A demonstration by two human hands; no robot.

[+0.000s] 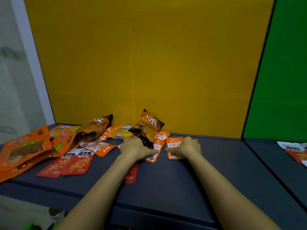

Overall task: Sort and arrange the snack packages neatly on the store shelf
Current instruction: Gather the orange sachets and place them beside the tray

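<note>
Snack packages lie scattered on the dark shelf. Two orange chip bags lean against the yellow back panel. My left hand rests palm down on small orange packets, fingers touching the dark lower end of the right chip bag, thumb stretched to the right. My right hand lies on another small orange packet, thumb pointing left across it. Red packets, yellow cheese packets and large orange pouches lie to the left.
A yellow panel backs this shelf section, with a green panel behind the section to the right. More red and white packets lie on the right section. A white post stands at the left end.
</note>
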